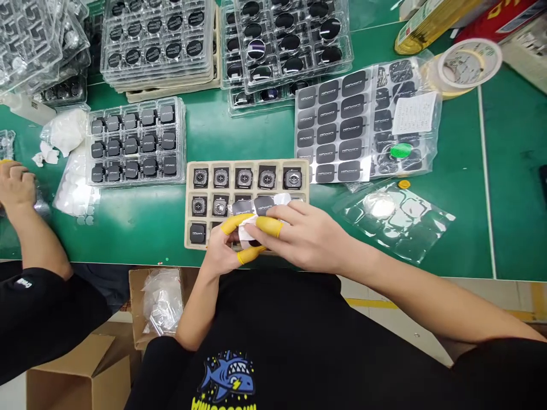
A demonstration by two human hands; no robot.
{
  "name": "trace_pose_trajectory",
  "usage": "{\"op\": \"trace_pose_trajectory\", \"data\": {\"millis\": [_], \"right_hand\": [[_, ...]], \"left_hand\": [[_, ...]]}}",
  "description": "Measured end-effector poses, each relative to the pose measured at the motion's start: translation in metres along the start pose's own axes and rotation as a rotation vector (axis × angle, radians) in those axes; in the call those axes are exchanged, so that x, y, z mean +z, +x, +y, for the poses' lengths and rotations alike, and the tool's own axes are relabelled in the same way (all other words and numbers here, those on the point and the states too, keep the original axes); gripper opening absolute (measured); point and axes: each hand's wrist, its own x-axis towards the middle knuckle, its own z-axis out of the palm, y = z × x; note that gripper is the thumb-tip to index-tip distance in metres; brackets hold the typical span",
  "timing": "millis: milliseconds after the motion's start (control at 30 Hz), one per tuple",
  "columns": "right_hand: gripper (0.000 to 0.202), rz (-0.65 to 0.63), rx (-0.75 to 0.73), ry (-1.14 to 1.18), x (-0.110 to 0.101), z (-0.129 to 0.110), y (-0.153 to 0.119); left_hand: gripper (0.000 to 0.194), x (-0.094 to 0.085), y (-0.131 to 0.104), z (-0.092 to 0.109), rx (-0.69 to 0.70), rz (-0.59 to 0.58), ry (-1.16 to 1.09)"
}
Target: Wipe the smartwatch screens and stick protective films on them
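My left hand (219, 250), with yellow finger cots, curls round a small dark piece (254, 243) that is mostly hidden, so I cannot tell its kind. My right hand (305, 233), also with a yellow finger cot, pinches a crumpled white wipe (247, 230) against that piece. Just beyond my fingers, a strip of clear film with dark rounded labels (264, 204) appears to be held by my right hand too. Beneath both hands lies a beige tray (188, 196) of black smartwatch bodies (244, 177), several showing their round sensor backs. One dark labelled square (197, 232) sits in its front-left compartment.
Left of it stands a clear tray of black squares (130, 145). Label sheets (327, 134) and an empty plastic bag (401, 222) lie right. Stacked trays of dark discs (158, 54) fill the back. Tape rolls (470, 62) stand back right. A co-worker's hand (17, 185) rests far left.
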Motion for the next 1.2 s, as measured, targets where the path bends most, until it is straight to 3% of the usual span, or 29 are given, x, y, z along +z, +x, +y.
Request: {"op": "trace_pose_trajectory", "data": {"millis": [233, 400, 500, 633, 800, 900, 1000, 1200], "right_hand": [[0.035, -0.047, 0.204, 0.071, -0.013, 0.009, -0.021], [0.040, 0.172, 0.358, 0.091, -0.021, 0.005, -0.022], [0.032, 0.184, 0.293, 0.145, -0.009, 0.000, -0.007], [0.032, 0.069, 0.129, 0.148, 0.003, 0.002, 0.008], [0.040, -0.187, 0.027, 0.267, -0.022, 0.015, 0.002], [0.039, -0.135, 0.122, 0.106, -0.042, 0.020, -0.004], [0.036, -0.023, 0.200, 0.060, -0.048, 0.019, -0.001], [0.033, -0.027, 0.070, 0.075, -0.018, 0.008, 0.019]], "left_hand": [[0.057, -0.009, 0.003, 0.007, -0.037, 0.111, -0.020], [0.057, -0.011, 0.005, 0.015, 0.009, 0.106, 0.021], [0.061, -0.006, 0.007, 0.016, 0.001, 0.060, -0.001], [0.068, -0.006, 0.008, 0.008, -0.021, 0.039, -0.028], [0.067, -0.015, 0.005, -0.001, 0.035, 0.048, -0.035], [0.063, -0.015, 0.005, 0.000, 0.088, 0.069, -0.014], [0.064, -0.012, 0.006, 0.000, 0.148, 0.020, -0.064], [0.074, -0.012, 0.010, -0.006, 0.155, -0.054, -0.107]]}}
